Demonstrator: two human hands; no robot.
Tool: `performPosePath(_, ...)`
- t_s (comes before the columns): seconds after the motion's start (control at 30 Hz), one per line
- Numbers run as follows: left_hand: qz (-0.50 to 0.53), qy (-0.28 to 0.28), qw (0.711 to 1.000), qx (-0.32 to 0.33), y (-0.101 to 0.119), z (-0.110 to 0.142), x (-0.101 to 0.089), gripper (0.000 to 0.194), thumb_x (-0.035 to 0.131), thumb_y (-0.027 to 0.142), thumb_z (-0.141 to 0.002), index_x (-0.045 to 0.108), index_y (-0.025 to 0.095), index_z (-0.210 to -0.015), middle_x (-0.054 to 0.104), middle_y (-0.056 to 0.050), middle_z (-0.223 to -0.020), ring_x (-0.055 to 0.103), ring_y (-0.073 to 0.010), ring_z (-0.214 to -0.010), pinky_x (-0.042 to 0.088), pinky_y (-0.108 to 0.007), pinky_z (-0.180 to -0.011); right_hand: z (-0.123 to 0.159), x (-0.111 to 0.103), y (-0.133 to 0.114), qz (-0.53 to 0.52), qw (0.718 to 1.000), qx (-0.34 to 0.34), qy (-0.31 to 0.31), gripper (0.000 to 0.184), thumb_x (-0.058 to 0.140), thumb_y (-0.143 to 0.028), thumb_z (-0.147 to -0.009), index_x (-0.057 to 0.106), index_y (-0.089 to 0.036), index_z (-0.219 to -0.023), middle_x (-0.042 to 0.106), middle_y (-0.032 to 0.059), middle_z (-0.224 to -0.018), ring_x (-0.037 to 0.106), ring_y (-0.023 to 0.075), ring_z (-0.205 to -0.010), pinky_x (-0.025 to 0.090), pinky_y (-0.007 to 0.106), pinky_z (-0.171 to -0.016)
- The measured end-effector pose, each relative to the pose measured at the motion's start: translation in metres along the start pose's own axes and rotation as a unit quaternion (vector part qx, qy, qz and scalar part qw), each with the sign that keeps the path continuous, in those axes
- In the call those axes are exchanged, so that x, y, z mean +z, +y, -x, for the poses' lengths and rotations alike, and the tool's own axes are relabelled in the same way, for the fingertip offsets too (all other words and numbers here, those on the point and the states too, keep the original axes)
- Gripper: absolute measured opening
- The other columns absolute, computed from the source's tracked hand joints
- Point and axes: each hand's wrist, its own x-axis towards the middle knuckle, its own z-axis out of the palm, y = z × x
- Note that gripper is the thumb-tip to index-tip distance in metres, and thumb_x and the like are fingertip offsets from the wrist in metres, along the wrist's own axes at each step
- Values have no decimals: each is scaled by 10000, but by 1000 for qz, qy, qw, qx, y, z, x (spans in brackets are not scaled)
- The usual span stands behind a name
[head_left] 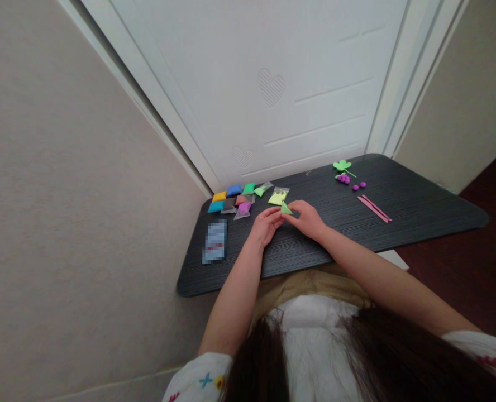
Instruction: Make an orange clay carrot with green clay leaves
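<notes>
Between my two hands is a small light green piece of modelling clay [286, 209], pinched to a pointed shape. My left hand [267, 224] is closed at its left side, fingertips touching it. From the right, my right hand [308, 219] grips it between thumb and fingers. Just beyond the hands lies a clear packet of pale yellow clay [279, 196]. To the left of that packet is an opened light green clay packet [263, 189].
Several coloured clay packets [233, 191] and a phone [215, 241] occupy the dark table's [327, 245] left side. At right lie a green clay leaf [342, 165], a purple clay cluster [343, 178], two loose purple balls [359, 186] and pink modelling tools [373, 208]. A white door [315, 67] stands behind.
</notes>
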Motion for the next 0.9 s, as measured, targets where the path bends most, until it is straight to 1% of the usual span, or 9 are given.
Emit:
performPosePath(0.1, -1, 3, 1000, -4, 0, -1, -1, 224, 655, 132, -617, 613, 112, -836, 658, -59, -793, 613, -118, -724, 438, -298, -803, 0, 1, 1, 12, 1000, 0, 3, 129, 535, -298, -753, 591, -194, -802, 626, 54, -865, 541, 192, -845, 405, 330, -764)
performPosePath(0.27, 0, 8, 1000, 11, -2, -2, -3, 213, 661, 141, -613, 608, 121, -818, 658, -50, -783, 613, -115, -720, 446, -293, -788, 1, 2, 1, 19, 1000, -13, -7, 127, 514, -289, -771, 589, -195, -814, 623, 54, -875, 539, 192, -850, 405, 324, -762)
performPosePath(0.47, -5, 10, 1000, 23, -4, -4, -5, 229, 666, 140, -611, 599, 127, -830, 653, -42, -792, 611, -109, -726, 449, -270, -766, 2, 3, 1, 14, 1000, -5, -4, 160, 528, -317, -764, 589, -195, -849, 624, 56, -875, 543, 193, -847, 407, 330, -761)
performPosePath(0.67, 5, 11, 999, 36, -3, -4, -3, 225, 674, 119, -599, 600, 121, -811, 651, -38, -800, 610, -111, -759, 432, -276, -815, 1, 3, 1, 1, 1000, -11, 2, 146, 516, -311, -776, 604, -198, -808, 630, 55, -875, 546, 185, -856, 410, 325, -773)
performPosePath(0.73, 12, 4, 999, 32, -2, -3, -3, 213, 665, 141, -620, 599, 122, -822, 651, -39, -809, 610, -110, -761, 432, -273, -812, 0, 2, 1, -8, 1000, -15, 7, 144, 517, -306, -776, 606, -196, -808, 629, 56, -876, 545, 183, -858, 414, 325, -780)
performPosePath(0.83, 10, -14, 1000, 9, -2, -1, -3, 210, 641, 192, -660, 592, 132, -855, 651, -43, -832, 612, -112, -746, 443, -277, -782, 1, 2, 1, -19, 999, -25, 12, 138, 527, -296, -769, 605, -189, -807, 627, 56, -865, 544, 177, -840, 421, 320, -778)
performPosePath(0.9, 2, -17, 1000, -3, -2, -1, -3, 217, 636, 204, -667, 587, 137, -867, 652, -42, -831, 611, -110, -724, 448, -280, -763, 1, 2, 1, -21, 999, -30, 12, 129, 534, -289, -763, 603, -189, -805, 626, 54, -861, 542, 178, -834, 422, 321, -777)
